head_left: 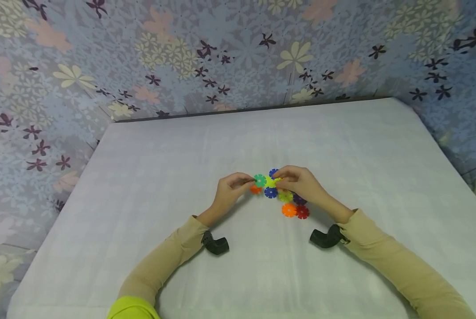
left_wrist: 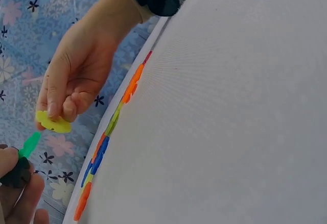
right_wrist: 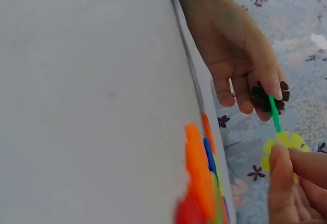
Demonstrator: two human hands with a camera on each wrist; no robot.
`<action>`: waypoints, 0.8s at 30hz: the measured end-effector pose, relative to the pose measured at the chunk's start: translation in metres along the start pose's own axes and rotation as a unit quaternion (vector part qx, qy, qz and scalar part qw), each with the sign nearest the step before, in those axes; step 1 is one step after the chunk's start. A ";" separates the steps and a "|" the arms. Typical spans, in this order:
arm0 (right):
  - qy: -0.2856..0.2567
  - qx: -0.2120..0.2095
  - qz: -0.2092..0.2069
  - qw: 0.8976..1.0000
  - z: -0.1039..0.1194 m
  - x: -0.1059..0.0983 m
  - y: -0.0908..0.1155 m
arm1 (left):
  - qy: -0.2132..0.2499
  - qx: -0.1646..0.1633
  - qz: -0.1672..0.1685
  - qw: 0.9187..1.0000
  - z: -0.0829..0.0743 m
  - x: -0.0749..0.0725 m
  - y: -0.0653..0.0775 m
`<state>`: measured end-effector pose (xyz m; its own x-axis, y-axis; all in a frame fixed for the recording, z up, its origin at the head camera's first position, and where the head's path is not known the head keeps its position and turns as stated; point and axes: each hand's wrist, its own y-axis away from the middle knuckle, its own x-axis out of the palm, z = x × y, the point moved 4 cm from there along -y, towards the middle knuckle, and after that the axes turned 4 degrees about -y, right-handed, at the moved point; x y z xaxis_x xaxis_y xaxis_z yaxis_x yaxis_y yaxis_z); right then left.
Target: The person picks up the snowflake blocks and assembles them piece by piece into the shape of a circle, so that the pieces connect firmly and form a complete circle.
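The table (head_left: 341,146), draped in a pale cloth, takes up most of the head view, with flowered fabric (head_left: 182,53) hung behind and to both sides. Near its middle both hands meet just above the cloth. The left hand (head_left: 231,191) pinches a green disc (head_left: 259,180) together with a dark brown one (right_wrist: 265,95) tucked behind it, fingers curled round both. The right hand (head_left: 302,182) pinches a yellow disc (left_wrist: 52,123) between thumb and fingertips, held edge-on to the green one, the two close or just touching (the right wrist view suggests contact, though I cannot be sure the slots have met).

The likeliest trouble is a misaligned push: if the yellow disc comes in tilted, its notch could ride over the green edge and skid off, or the thin green disc could twist out of the left hand's hold. The brown disc, held in the same pinch, could work loose under that pressure and drop.

Below the hands lies a scatter of loose discs (head_left: 290,208), orange, red, blue, purple and lime, touching or overlapping one another. They lie just under the right hand, so a dropped piece would land among them, and a lowered wrist could nudge them across the cloth.
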<state>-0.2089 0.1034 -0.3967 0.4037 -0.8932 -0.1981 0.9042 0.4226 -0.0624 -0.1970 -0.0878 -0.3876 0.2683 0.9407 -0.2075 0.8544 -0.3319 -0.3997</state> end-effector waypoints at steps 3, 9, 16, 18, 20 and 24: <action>-0.031 -0.019 -0.028 0.999 -0.002 0.001 0.001 | -0.009 0.006 0.008 1.000 -0.001 0.001 0.000; -0.065 -0.075 -0.047 0.994 -0.003 0.006 0.003 | -0.015 -0.003 0.013 1.000 0.000 0.001 0.000; -0.042 -0.102 -0.057 0.992 0.009 0.008 0.007 | 0.008 -0.017 0.010 1.000 0.001 0.001 0.000; -0.035 -0.099 -0.059 0.993 0.015 0.008 0.009 | 0.009 -0.017 0.012 1.000 0.001 0.001 0.000; -0.032 -0.101 -0.059 0.993 0.018 0.009 0.010 | 0.007 -0.015 0.013 1.000 0.001 0.001 0.000; -0.032 -0.106 -0.061 0.992 0.020 0.008 0.010 | -0.009 -0.016 0.010 1.000 0.001 0.001 0.000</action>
<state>-0.1934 0.0973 -0.3794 0.3075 -0.9447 -0.1137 0.9000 0.3276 -0.2875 -0.1967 -0.0871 -0.3884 0.2777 0.9323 -0.2316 0.8627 -0.3481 -0.3669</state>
